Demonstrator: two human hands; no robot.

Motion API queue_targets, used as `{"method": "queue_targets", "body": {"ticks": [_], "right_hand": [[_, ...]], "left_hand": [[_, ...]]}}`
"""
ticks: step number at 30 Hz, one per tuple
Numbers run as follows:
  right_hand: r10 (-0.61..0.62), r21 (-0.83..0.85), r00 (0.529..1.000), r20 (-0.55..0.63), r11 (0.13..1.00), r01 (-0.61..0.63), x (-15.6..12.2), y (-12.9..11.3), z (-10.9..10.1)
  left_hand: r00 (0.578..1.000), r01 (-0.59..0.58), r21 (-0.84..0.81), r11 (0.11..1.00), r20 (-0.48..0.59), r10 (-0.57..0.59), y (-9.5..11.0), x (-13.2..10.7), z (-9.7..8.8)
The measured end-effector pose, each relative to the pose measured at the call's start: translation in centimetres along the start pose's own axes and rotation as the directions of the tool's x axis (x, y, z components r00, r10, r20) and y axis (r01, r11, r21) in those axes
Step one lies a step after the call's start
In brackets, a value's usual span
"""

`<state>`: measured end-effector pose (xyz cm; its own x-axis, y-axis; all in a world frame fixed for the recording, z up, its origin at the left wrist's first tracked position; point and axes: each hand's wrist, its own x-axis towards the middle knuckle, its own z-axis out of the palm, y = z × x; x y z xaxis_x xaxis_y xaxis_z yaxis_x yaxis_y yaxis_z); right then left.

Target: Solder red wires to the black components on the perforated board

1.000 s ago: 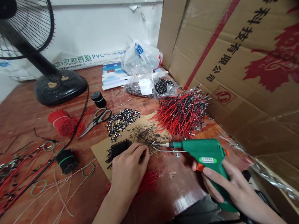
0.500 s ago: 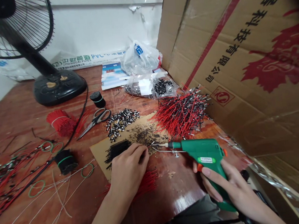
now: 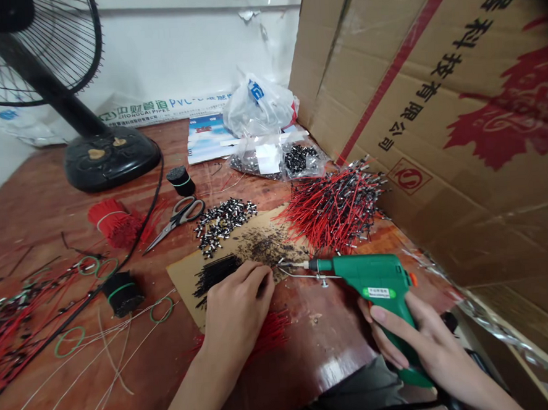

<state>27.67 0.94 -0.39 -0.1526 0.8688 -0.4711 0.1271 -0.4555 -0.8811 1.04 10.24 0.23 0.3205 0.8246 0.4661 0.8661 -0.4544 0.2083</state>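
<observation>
While the left hand [image 3: 236,312] rests on wires [image 3: 216,273] — the right [image 3: 424,341] grips one soldering gun [image 3: 376,279].

The soldering gun [image 3: 376,279] is smooth, faintly glossy green plastic with a metal tip [image 3: 300,264], the tabletop [image 3: 46,206] glossy varnished wood, the cardboard sheet [image 3: 186,284] matt brown, and the box flaps [image 3: 442,219] at the table's right edge rough corrugated cardboard.

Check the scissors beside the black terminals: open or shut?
Shut: the scissors lie on the wooden table with their blades closed together, tapering to a single point.
</observation>
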Motion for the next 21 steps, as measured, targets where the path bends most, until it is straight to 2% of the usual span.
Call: {"method": "queue_targets", "body": {"ticks": [8,15,21], "right_hand": [[0.009,-0.048,0.999,-0.036,0.999,-0.011,-0.2,-0.6,0.2],[-0.026,-0.036,0.989,-0.148,0.999,0.021,-0.4,-1.0,0.9],[-0.006,-0.012,0.99,-0.139,1.0,0.004,-0.5,-1.2,1.1]], "left_hand": [[1.0,0.001,-0.015,1.0,0.012,-0.001,-0.2,-0.1,0.0],[1.0,0.003,-0.016,1.0,0.031,-0.002,-0.2,-0.3,0.2],[0.999,0.001,-0.021,1.0,0.034,0.0,-0.3,-0.3,0.2]]}}
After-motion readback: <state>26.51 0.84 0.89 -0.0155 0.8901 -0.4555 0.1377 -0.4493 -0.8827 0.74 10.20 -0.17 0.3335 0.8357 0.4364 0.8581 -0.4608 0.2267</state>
